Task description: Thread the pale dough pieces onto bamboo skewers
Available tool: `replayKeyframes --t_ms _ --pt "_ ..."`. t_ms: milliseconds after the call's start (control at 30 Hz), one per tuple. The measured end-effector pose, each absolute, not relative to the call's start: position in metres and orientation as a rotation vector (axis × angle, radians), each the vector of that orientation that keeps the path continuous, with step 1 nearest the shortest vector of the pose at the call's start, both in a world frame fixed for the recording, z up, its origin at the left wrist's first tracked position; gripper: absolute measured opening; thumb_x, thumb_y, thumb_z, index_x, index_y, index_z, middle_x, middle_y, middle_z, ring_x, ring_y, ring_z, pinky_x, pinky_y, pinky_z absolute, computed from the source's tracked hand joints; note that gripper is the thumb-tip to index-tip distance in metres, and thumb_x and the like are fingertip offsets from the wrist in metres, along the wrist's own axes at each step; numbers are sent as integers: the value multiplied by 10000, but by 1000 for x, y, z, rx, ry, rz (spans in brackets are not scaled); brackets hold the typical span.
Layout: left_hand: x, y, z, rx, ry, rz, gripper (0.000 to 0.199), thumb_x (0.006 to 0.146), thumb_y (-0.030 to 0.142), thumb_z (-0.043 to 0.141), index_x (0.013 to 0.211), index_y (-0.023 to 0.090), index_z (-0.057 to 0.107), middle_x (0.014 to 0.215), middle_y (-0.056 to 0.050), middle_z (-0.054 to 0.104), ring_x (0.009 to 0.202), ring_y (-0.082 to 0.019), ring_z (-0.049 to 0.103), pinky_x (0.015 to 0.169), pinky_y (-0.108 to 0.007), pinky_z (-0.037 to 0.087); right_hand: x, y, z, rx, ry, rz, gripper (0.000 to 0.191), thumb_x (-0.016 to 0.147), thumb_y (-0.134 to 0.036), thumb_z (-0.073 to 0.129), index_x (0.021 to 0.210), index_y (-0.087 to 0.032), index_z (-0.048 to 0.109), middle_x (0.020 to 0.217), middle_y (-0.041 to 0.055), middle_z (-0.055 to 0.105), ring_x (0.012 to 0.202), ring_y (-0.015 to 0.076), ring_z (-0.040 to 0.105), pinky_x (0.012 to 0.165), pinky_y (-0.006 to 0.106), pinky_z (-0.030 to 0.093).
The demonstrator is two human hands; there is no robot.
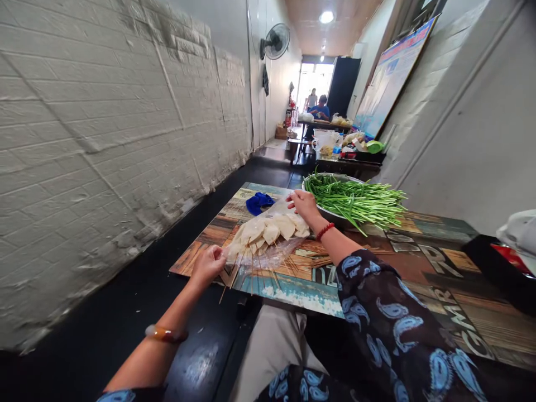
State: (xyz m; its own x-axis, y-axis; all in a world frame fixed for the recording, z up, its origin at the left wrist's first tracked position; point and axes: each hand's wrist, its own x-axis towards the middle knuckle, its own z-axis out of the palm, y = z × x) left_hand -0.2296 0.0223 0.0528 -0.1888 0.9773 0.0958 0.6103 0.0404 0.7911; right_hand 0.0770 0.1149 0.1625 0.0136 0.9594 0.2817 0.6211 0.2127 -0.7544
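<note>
A pile of pale, thin, flat slices on wooden skewers (272, 229) lies on a clear plastic bag (281, 207) at the table's near left part. The bare skewer ends point toward me. My left hand (207, 265) pinches the bag's left edge, thumb against the fingers. At the far right side of the pile, my right hand (305, 206) is closed on another edge of the bag, slightly lifted. What the slices are made of I cannot tell. A bundled blue cloth (259, 203) rests just beyond the bag.
A large metal basin (333, 216) heaped with green chives (355, 201) stands right of my right hand. Loose skewers (326, 259) lie on the patterned table (402, 265). A dark tray (502, 268) is at the right. Farther back, a person in blue (321, 109) sits at another table.
</note>
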Motion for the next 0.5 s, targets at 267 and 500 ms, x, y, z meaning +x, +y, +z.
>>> replayKeyframes --t_ms 267,500 --pt "-209 0 68 1008 1563 1423 218 624 362 532 749 213 434 621 44 510 561 -138 569 631 -303 517 60 108 175 -1240 -1349 893 285 965 -243 399 785 -152 601 837 42 705 655 70 661 561 148 507" --pt "-200 -15 88 2063 1739 1148 479 774 460 588 1171 193 577 1276 -144 564 1192 -298 550 975 -429 481 60 101 176 -1102 -1321 1018 268 938 -327 498 789 -153 636 797 20 682 616 72 635 524 145 465"
